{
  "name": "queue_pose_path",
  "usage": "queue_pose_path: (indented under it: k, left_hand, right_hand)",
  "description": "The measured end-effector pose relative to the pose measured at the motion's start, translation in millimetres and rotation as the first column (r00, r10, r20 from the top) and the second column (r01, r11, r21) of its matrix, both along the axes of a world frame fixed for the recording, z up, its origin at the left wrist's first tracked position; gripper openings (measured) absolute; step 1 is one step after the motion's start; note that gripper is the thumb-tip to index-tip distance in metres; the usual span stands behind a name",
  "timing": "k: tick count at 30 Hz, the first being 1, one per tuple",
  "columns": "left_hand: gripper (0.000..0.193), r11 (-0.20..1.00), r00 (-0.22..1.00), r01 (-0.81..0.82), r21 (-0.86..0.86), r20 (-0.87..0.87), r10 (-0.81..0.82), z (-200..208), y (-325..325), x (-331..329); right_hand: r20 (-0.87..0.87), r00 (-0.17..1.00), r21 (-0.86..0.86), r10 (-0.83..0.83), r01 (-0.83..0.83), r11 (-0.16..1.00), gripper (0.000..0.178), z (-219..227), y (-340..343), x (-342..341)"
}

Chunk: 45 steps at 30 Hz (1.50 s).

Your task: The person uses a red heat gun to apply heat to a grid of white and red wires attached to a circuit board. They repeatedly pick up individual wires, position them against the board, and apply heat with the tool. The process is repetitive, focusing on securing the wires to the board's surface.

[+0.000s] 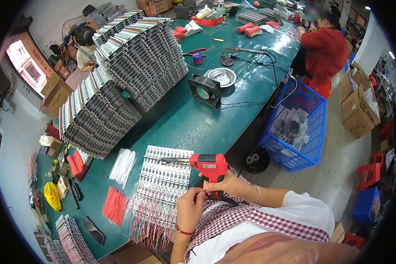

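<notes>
My right hand is wrapped around the grip of a red and black cordless screwdriver. Its long bit points left, over a panel of white and metal strips lying on the green table. Red and white wires hang from the panel's near rows. Close by the driver's grip, my left hand has its fingers pinched together next to my right fingers; whatever it holds is too small or hidden. Left of the panel lie a bundle of white wires and a bundle of red wires.
Tall stacks of similar panels stand at the far left. Farther along the green table are a black fan, a metal bowl and a soldering iron. A blue crate sits right; a person in red works beyond.
</notes>
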<state>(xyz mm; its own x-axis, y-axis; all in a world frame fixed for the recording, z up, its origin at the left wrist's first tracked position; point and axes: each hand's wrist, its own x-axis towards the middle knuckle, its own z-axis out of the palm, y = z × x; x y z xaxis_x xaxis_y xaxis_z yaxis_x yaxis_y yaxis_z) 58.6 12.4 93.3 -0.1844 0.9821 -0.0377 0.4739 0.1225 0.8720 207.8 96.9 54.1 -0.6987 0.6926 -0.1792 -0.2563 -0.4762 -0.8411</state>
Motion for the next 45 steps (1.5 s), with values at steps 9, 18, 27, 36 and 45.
queue_pose_path:
  k: [9, 18, 27, 36, 45]
  left_hand:
    - [0.01, 0.999, 0.999, 0.031, 0.022, -0.013, -0.031, -3.1, -1.6, -3.2]
    - [0.009, 1.0, 1.0, 0.003, 0.008, 0.029, -0.003, -6.0, -1.0, -2.4]
    - [0.009, 0.999, 1.0, -0.005, 0.032, 0.014, 0.005, -11.9, -1.6, -2.2]
    - [0.01, 0.999, 0.999, -0.029, 0.033, 0.046, 0.028, -11.6, -5.4, -2.8]
    - [0.006, 0.994, 0.99, -0.041, 0.103, -0.131, 0.055, 1.2, -6.9, -8.8]
  right_hand:
    - [0.013, 1.0, 0.002, 0.001, -0.001, 1.0, 0.044, -1.3, -0.8, -1.7]
    - [0.013, 1.0, 0.0, -0.002, 0.002, 1.0, 0.044, -2.7, 0.7, -3.2]
    - [0.005, 1.0, -0.01, -0.021, 0.021, 1.0, 0.043, -1.6, -1.1, -2.7]
    - [0.011, 1.0, 0.012, -0.008, 0.008, 1.0, 0.04, 3.7, -1.9, -3.9]
    - [-0.007, 0.999, -0.021, -0.044, 0.044, 0.999, 0.04, 6.3, 0.2, -1.0]
